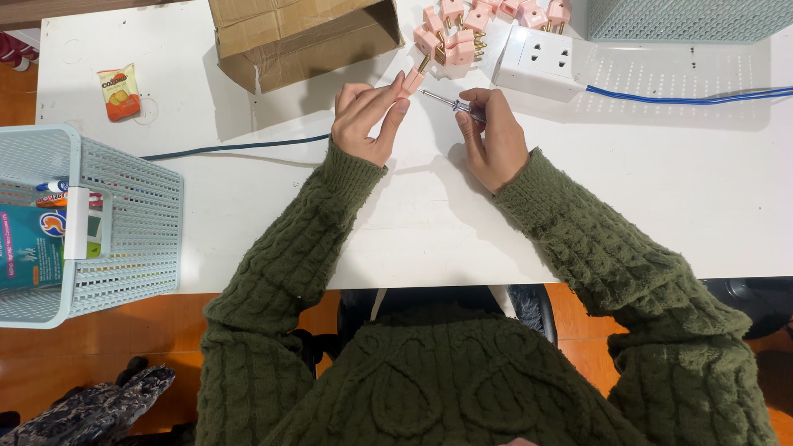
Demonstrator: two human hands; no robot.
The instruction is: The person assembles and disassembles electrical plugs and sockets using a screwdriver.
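Observation:
My left hand (368, 116) pinches a small pink plug (415, 78) with brass pins above the white table (644, 182). My right hand (493, 136) grips a thin screwdriver (438, 100), its metal tip pointing left at the plug. The two hands sit close together near the table's far middle. A pile of several more pink plugs (462, 29) lies just beyond them. Both arms wear dark green knitted sleeves.
A white power strip (538, 61) with a blue cable (686, 98) lies right of the plug pile. An open cardboard box (301, 37) stands at the back left, a snack packet (121, 92) farther left. Pale mesh baskets sit at the left edge (124, 223) and back right (686, 21).

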